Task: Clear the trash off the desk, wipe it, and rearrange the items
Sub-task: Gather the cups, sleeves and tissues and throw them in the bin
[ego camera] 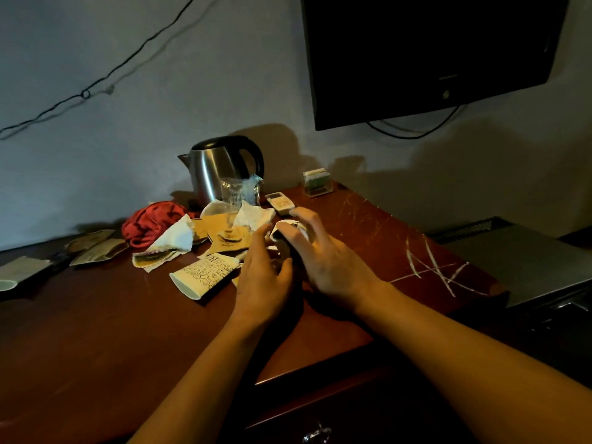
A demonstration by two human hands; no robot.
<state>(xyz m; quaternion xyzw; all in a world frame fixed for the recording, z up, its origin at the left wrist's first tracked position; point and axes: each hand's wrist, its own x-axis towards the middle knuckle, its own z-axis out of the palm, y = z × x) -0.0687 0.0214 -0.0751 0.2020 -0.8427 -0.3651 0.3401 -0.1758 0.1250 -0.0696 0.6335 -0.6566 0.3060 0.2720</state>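
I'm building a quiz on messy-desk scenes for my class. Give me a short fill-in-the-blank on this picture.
1. The steel kettle stands at the back of the desk, just behind the clear plastic ____.
2. The crumpled cloth left of the kettle is ____ in colour.
3. The printed paper cup lies on its ____.
4. The right hand and the left hand meet over the pile of ____.

Missing words: cup; red; side; trash
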